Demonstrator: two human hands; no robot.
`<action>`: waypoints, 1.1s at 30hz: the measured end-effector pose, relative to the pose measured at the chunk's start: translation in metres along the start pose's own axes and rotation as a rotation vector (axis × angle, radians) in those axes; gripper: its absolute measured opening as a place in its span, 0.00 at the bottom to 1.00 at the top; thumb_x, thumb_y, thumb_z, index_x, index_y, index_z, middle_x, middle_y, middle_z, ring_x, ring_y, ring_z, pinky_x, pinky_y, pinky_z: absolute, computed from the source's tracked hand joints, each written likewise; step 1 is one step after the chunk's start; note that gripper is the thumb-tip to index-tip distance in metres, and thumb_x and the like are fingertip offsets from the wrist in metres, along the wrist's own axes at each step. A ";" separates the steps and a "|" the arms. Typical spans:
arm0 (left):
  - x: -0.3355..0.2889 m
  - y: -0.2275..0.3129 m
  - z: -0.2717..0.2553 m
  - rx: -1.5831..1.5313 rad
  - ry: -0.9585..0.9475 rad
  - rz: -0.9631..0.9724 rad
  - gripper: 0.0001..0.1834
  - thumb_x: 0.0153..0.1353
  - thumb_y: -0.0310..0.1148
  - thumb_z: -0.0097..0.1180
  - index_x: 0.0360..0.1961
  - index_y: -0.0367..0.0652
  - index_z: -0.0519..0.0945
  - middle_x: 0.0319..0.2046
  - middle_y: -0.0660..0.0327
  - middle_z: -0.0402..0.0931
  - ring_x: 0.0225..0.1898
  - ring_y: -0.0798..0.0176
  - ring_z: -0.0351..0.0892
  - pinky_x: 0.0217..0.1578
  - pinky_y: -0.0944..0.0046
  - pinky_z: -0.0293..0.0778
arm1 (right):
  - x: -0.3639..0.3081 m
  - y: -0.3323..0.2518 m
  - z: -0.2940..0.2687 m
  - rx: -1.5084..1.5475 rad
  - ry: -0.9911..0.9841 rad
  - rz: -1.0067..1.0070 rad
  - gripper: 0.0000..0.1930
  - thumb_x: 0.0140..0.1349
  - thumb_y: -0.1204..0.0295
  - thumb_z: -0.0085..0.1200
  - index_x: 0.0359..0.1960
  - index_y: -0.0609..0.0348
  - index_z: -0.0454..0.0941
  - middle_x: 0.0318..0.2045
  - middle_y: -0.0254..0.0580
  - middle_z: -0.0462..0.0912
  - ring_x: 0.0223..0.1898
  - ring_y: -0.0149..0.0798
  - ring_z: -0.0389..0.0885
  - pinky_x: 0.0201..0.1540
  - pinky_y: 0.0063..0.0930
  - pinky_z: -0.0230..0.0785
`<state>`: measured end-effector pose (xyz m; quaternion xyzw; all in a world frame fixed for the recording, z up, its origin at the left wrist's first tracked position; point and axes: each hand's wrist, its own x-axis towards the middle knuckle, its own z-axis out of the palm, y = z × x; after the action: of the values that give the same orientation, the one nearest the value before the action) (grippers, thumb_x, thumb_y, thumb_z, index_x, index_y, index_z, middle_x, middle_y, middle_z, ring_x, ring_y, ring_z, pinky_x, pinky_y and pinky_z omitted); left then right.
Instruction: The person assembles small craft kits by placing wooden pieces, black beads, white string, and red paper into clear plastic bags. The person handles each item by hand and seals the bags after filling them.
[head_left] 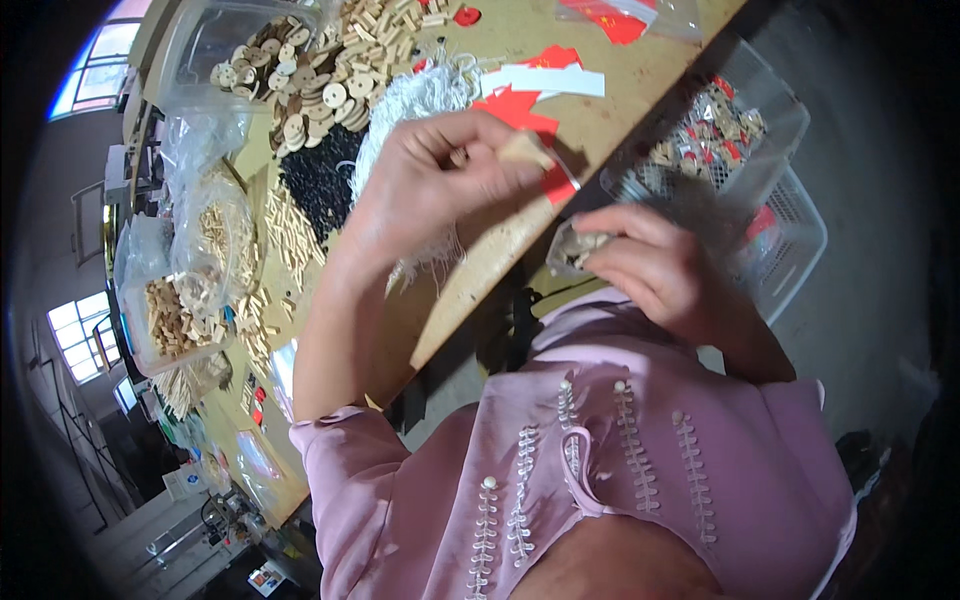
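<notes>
My left hand (435,185) is raised over the table edge, thumb and fingers closed on a pale wooden piece (525,150). Another small wooden bit (459,157) shows in the curl of its fingers. Lower and to the right, my right hand (650,265) grips a small clear plastic bag (572,248) with pale pieces inside; its fingers partly cover the bag. Red paper flags (520,112) and white paper strips (550,81) lie on the table just beyond my left hand. Beside that hand is a heap of white string (425,95).
On the wooden table (480,275) are piles of round wooden discs (325,90), black small parts (320,175) and wooden pegs (290,235). A clear tub (160,350) of wooden pieces stands at the left. Plastic baskets (800,235) with packed bags stand right of the table edge.
</notes>
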<state>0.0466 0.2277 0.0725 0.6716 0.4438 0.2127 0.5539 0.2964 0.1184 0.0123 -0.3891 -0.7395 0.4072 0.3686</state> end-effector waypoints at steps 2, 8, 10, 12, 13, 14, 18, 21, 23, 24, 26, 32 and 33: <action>-0.026 0.015 0.024 0.018 -0.031 -0.002 0.06 0.61 0.27 0.73 0.38 0.38 0.88 0.21 0.78 0.65 0.24 0.82 0.58 0.24 0.74 0.55 | 0.001 -0.007 0.001 -0.025 0.012 -0.050 0.05 0.62 0.84 0.63 0.40 0.67 0.84 0.55 0.56 0.81 0.53 0.50 0.85 0.51 0.37 0.79; -0.062 0.008 0.043 -0.139 0.048 -0.033 0.09 0.61 0.23 0.71 0.42 0.37 0.88 0.22 0.77 0.67 0.26 0.82 0.61 0.26 0.75 0.58 | -0.003 -0.014 0.018 -0.102 0.050 -0.192 0.06 0.61 0.84 0.65 0.40 0.68 0.84 0.56 0.55 0.80 0.53 0.49 0.85 0.51 0.35 0.79; -0.072 0.013 0.043 -0.338 0.149 -0.067 0.08 0.70 0.30 0.64 0.45 0.38 0.86 0.22 0.74 0.69 0.24 0.81 0.62 0.25 0.76 0.60 | -0.002 -0.020 0.020 -0.087 0.027 -0.224 0.07 0.60 0.84 0.65 0.40 0.67 0.84 0.57 0.55 0.80 0.53 0.48 0.85 0.51 0.35 0.80; -0.076 0.002 0.037 -0.813 0.135 -0.001 0.15 0.78 0.38 0.53 0.46 0.36 0.83 0.24 0.70 0.71 0.22 0.79 0.60 0.24 0.74 0.59 | -0.005 -0.022 0.026 -0.076 -0.003 -0.204 0.08 0.60 0.84 0.65 0.41 0.67 0.84 0.57 0.55 0.80 0.53 0.49 0.85 0.50 0.35 0.80; -0.079 -0.001 0.041 -0.999 0.194 -0.024 0.21 0.80 0.44 0.46 0.47 0.35 0.80 0.28 0.66 0.72 0.23 0.76 0.59 0.22 0.73 0.58 | -0.005 -0.024 0.030 -0.059 -0.024 -0.183 0.08 0.60 0.84 0.65 0.41 0.67 0.84 0.57 0.55 0.80 0.53 0.49 0.85 0.50 0.35 0.80; -0.079 0.000 0.050 -1.156 0.254 -0.012 0.19 0.80 0.43 0.46 0.48 0.36 0.79 0.30 0.65 0.72 0.24 0.76 0.59 0.21 0.76 0.56 | -0.005 -0.028 0.036 -0.043 -0.048 -0.159 0.08 0.61 0.84 0.65 0.41 0.66 0.84 0.57 0.56 0.80 0.53 0.49 0.85 0.50 0.35 0.80; -0.082 -0.015 0.076 -0.969 0.376 0.269 0.25 0.82 0.46 0.37 0.49 0.35 0.79 0.35 0.59 0.76 0.32 0.66 0.73 0.39 0.63 0.73 | -0.002 -0.039 0.053 0.010 -0.068 -0.181 0.09 0.62 0.85 0.64 0.43 0.66 0.84 0.57 0.57 0.79 0.53 0.51 0.85 0.51 0.35 0.80; -0.089 -0.015 0.090 -0.837 0.484 0.303 0.27 0.83 0.46 0.31 0.50 0.33 0.78 0.37 0.55 0.79 0.38 0.63 0.77 0.46 0.61 0.74 | 0.001 -0.042 0.059 -0.014 -0.057 -0.211 0.08 0.60 0.83 0.64 0.41 0.66 0.84 0.55 0.63 0.79 0.54 0.58 0.83 0.54 0.39 0.78; -0.094 -0.012 0.093 -0.776 0.470 0.319 0.28 0.83 0.46 0.29 0.51 0.32 0.77 0.39 0.53 0.80 0.41 0.62 0.79 0.48 0.61 0.74 | 0.003 -0.037 0.065 -0.003 -0.033 -0.237 0.07 0.59 0.83 0.65 0.39 0.66 0.83 0.54 0.64 0.80 0.53 0.61 0.82 0.55 0.41 0.77; -0.095 -0.013 0.093 -0.772 0.451 0.321 0.29 0.83 0.47 0.30 0.51 0.32 0.77 0.40 0.52 0.81 0.41 0.60 0.80 0.49 0.60 0.75 | 0.004 -0.035 0.066 -0.001 -0.025 -0.251 0.07 0.59 0.83 0.65 0.39 0.66 0.83 0.55 0.64 0.80 0.53 0.61 0.82 0.54 0.41 0.77; -0.098 -0.015 0.089 -0.763 0.414 0.322 0.31 0.82 0.49 0.30 0.52 0.32 0.78 0.41 0.50 0.83 0.41 0.58 0.82 0.50 0.59 0.76 | 0.005 -0.035 0.065 -0.003 -0.041 -0.225 0.06 0.59 0.83 0.65 0.38 0.66 0.83 0.56 0.63 0.79 0.53 0.60 0.82 0.55 0.41 0.77; -0.091 -0.012 0.089 -0.757 0.345 0.278 0.34 0.83 0.50 0.25 0.54 0.30 0.77 0.41 0.49 0.83 0.44 0.58 0.82 0.51 0.57 0.76 | 0.009 -0.034 0.057 0.048 0.013 -0.244 0.06 0.59 0.83 0.65 0.36 0.67 0.81 0.59 0.58 0.79 0.58 0.57 0.80 0.58 0.40 0.76; -0.088 -0.011 0.089 -0.742 0.335 0.277 0.34 0.83 0.51 0.25 0.55 0.30 0.77 0.42 0.48 0.83 0.44 0.57 0.82 0.52 0.57 0.76 | 0.010 -0.032 0.056 0.057 0.013 -0.233 0.06 0.59 0.83 0.65 0.36 0.67 0.81 0.60 0.57 0.79 0.59 0.56 0.80 0.59 0.40 0.75</action>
<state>0.0663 0.1051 0.0540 0.4362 0.3266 0.5364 0.6445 0.2353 0.0975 0.0210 -0.2926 -0.7654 0.3800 0.4291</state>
